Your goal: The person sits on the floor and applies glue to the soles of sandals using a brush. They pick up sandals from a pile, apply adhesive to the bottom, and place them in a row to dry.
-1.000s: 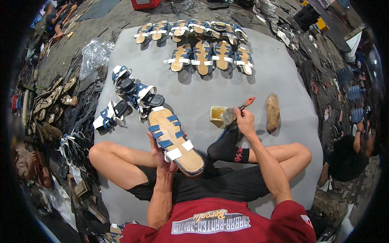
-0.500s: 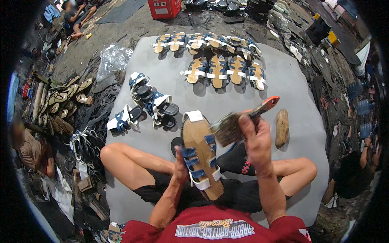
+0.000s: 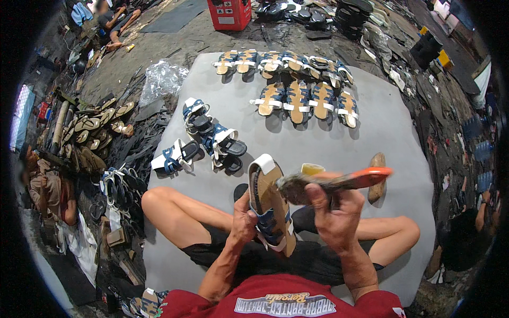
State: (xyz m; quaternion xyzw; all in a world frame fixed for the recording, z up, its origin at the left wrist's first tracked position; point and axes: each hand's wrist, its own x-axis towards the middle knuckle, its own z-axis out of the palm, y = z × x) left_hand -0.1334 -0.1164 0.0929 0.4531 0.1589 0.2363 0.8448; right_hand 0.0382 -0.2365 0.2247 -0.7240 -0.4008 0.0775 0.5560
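Note:
In front of my lap, my left hand (image 3: 244,221) is closed round the side of a sandal (image 3: 270,190). The sandal has a tan sole with blue and white straps and is tilted, its dark inner side partly showing. My right hand (image 3: 339,214) grips a wide paintbrush (image 3: 352,180) with an orange-red handle. The brush lies nearly level, its worn bristle end against or very close to the sandal's right edge; contact cannot be made out. Just behind the brush a yellow rounded thing (image 3: 313,169) shows, partly hidden.
On the grey mat (image 3: 212,79), several tan-soled sandals (image 3: 297,100) stand in rows at the far side. Blue-and-white sandals (image 3: 217,140) with black soles lie at left. A shoe-shaped wooden piece (image 3: 377,188) lies at right. Another person (image 3: 50,185) sits at far left.
The sandal has turned from facing up onto a tilt, and my left hand has shifted its hold. The brush has swung flatter, its handle end moving right and down. The whole view has shifted slightly.

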